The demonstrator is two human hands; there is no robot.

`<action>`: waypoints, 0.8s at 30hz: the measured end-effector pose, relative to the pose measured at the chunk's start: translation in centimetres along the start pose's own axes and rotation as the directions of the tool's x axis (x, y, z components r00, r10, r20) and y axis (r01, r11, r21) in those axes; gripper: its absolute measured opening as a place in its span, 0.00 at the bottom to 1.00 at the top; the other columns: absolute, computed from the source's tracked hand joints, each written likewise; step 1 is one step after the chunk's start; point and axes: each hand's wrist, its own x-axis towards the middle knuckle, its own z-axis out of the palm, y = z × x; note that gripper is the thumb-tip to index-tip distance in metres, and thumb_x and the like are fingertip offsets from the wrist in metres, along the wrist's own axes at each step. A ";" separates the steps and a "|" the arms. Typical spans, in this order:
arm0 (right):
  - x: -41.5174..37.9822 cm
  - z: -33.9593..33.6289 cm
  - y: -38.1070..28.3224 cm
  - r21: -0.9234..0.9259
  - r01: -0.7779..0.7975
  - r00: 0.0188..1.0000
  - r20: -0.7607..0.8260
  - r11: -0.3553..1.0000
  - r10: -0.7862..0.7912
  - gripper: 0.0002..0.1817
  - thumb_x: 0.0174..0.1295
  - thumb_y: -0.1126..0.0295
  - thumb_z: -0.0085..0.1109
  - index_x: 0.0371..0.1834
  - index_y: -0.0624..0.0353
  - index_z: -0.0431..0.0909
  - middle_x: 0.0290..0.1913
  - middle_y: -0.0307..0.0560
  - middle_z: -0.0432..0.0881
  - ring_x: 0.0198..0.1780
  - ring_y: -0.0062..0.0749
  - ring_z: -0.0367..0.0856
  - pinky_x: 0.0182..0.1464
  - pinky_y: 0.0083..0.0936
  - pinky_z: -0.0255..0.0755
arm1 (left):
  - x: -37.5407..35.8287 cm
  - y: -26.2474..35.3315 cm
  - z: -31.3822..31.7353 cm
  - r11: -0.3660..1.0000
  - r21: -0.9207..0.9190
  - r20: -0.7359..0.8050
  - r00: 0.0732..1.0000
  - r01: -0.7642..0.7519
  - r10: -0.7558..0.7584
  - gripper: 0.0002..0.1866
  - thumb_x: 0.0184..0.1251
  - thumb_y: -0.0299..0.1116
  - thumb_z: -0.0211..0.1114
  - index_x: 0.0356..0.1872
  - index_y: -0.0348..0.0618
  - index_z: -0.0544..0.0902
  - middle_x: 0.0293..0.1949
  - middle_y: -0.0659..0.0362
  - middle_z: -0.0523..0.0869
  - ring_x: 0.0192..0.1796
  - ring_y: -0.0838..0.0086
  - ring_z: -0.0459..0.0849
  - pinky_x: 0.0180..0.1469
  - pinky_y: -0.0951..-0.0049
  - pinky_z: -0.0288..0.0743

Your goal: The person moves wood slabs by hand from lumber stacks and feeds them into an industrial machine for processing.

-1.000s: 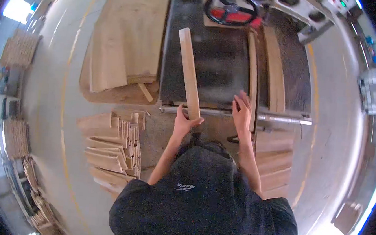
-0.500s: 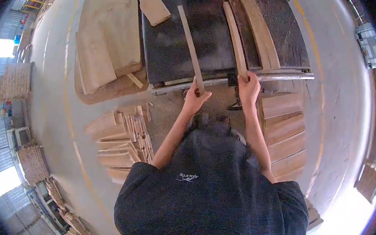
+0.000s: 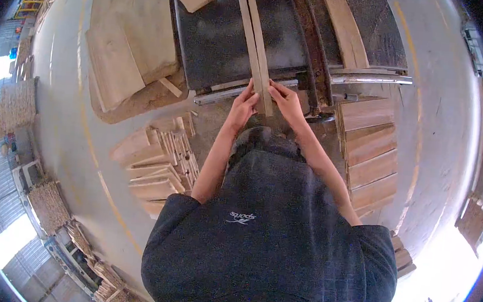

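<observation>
My left hand [image 3: 241, 109] is closed on the near end of a narrow wooden strip [image 3: 249, 38]. In my right hand [image 3: 288, 103] is a second wooden strip [image 3: 259, 42], pinched near its lower end. The two strips lie side by side lengthwise, with a thin dark gap between them farther up. They extend away from me over a black machine tabletop [image 3: 207, 49]. Both hands are close together at the table's near edge, and the fingertips are partly hidden by the wood.
A metal rail [image 3: 372, 76] runs along the table's front edge. A long board [image 3: 344, 28] lies on the table's right side. Wide planks [image 3: 134, 34] are stacked at left. Piles of cut pieces [image 3: 163, 170] and boards [image 3: 370, 161] stand on either side of me.
My right hand has moved left with its strip, bringing it beside the strip in my left hand. The view has shifted slightly.
</observation>
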 end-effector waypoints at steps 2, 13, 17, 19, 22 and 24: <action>0.0 -0.2 -0.4 0.034 -0.027 0.999 0.031 0.999 0.026 0.22 0.73 0.62 0.63 0.64 0.63 0.81 0.50 0.41 0.88 0.48 0.20 0.82 0.49 0.20 0.78 | 0.3 -0.4 -0.7 0.998 0.053 0.030 0.999 -0.024 0.022 0.35 0.81 0.31 0.57 0.83 0.55 0.53 0.57 0.61 0.80 0.58 0.74 0.82 0.53 0.70 0.80; 0.3 -0.2 0.4 0.003 -0.034 0.998 0.044 0.999 0.034 0.23 0.72 0.60 0.64 0.64 0.64 0.81 0.54 0.43 0.86 0.51 0.22 0.83 0.53 0.23 0.79 | -0.8 1.7 -0.3 0.894 0.430 0.069 0.991 -0.130 0.111 0.49 0.65 0.29 0.74 0.83 0.53 0.54 0.49 0.60 0.86 0.50 0.74 0.83 0.54 0.68 0.79; 0.1 0.1 -0.4 0.112 -0.109 0.992 0.075 0.988 0.101 0.22 0.72 0.61 0.64 0.62 0.65 0.82 0.52 0.43 0.87 0.51 0.23 0.83 0.55 0.23 0.78 | -0.2 1.6 -1.2 0.863 0.498 0.064 0.996 -0.083 0.059 0.51 0.63 0.27 0.75 0.83 0.54 0.53 0.52 0.59 0.86 0.53 0.73 0.83 0.57 0.68 0.78; 0.1 0.0 -0.6 0.016 -0.066 0.998 0.022 0.998 0.065 0.20 0.72 0.63 0.64 0.59 0.66 0.83 0.49 0.43 0.88 0.50 0.21 0.82 0.53 0.23 0.78 | -0.5 1.9 -0.5 0.863 0.500 0.038 0.998 -0.071 0.060 0.51 0.62 0.27 0.75 0.84 0.54 0.53 0.52 0.59 0.86 0.53 0.72 0.83 0.57 0.67 0.79; -0.3 0.0 -2.4 -0.144 -0.076 0.997 0.023 0.987 0.080 0.19 0.71 0.62 0.65 0.54 0.67 0.84 0.46 0.43 0.89 0.47 0.22 0.81 0.51 0.26 0.79 | -0.7 1.9 -0.3 0.828 0.554 0.023 0.996 -0.084 0.085 0.50 0.62 0.26 0.74 0.83 0.50 0.54 0.57 0.56 0.84 0.54 0.71 0.84 0.56 0.66 0.80; 0.3 0.2 -0.1 -0.207 0.010 0.999 -0.043 0.978 -0.019 0.17 0.71 0.63 0.64 0.51 0.68 0.84 0.44 0.42 0.88 0.44 0.23 0.80 0.49 0.29 0.78 | 0.2 1.0 -1.2 0.813 0.565 0.064 0.990 -0.138 0.124 0.49 0.62 0.26 0.75 0.82 0.46 0.56 0.59 0.55 0.83 0.55 0.70 0.84 0.56 0.66 0.80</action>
